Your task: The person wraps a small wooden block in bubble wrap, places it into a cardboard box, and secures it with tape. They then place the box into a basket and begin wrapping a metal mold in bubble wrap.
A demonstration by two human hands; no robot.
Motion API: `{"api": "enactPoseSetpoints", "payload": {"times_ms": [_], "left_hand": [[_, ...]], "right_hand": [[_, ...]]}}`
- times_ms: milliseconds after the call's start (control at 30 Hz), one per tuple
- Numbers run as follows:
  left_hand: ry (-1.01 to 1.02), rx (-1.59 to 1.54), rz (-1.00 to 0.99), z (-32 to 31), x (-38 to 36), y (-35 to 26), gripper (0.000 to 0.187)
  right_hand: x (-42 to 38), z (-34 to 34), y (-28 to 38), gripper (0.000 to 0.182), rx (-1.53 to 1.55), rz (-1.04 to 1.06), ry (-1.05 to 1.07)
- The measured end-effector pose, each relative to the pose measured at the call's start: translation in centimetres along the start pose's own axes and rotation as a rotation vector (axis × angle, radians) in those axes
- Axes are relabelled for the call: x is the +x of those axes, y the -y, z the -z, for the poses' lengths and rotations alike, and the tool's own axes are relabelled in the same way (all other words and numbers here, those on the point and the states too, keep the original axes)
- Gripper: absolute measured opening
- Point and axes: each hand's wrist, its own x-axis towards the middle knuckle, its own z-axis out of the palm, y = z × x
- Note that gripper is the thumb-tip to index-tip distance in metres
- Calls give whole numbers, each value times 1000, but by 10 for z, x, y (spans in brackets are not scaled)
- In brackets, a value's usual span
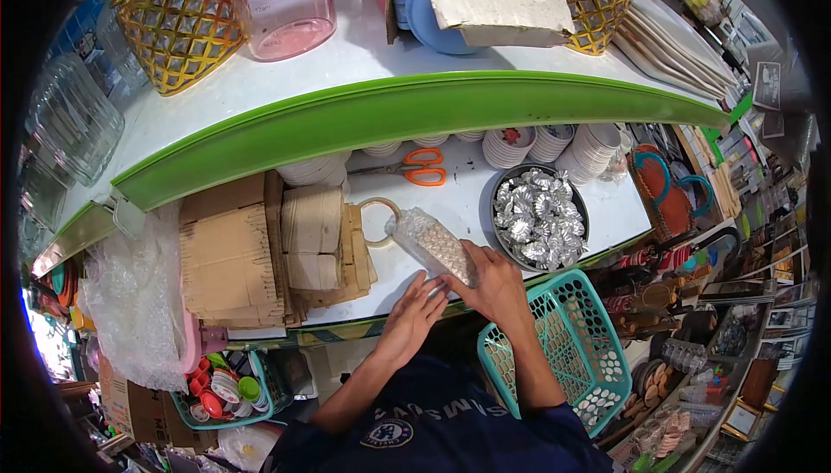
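The right hand (489, 281) pinched a plastic-wrapped bundle (433, 244) near the shelf's (466, 200) front edge; the left hand (409, 324), fingers loosely spread, perhaps touched it. White surface separated bundle and bowl (501, 244).

Bright light glints off foil pieces (541, 218); fisheye distortion bows the shelf edge (415, 108).

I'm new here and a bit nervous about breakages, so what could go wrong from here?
The bubble-wrapped bundle might slip, since the right hand seems to grip only its near end. Its far end lies close to the tape roll and could nudge it. A swing rightward might spill the silvery pieces from the round pan.
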Motion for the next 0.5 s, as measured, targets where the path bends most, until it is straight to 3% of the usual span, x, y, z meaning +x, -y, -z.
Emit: {"api": "enactPoseSetpoints", "payload": {"times_ms": [233,300,333,467,500], "left_hand": [[-51,208,-107,4,8,14,49],[-8,357,-182,10,9,15,52],[31,507,-257,12,8,15,55],[111,534,-326,22,-5,19,52],[152,691,-374,29,-7,19,51]], "right_hand": [[-17,5,1,62,296,-194,164],[-29,-9,-3,66,400,-13,13],[-34,-14,-4,69,432,-19,22],[-53,-28,-12,69,546,-30,-32],[-56,-29,-14,67,578,19,-52]]}}
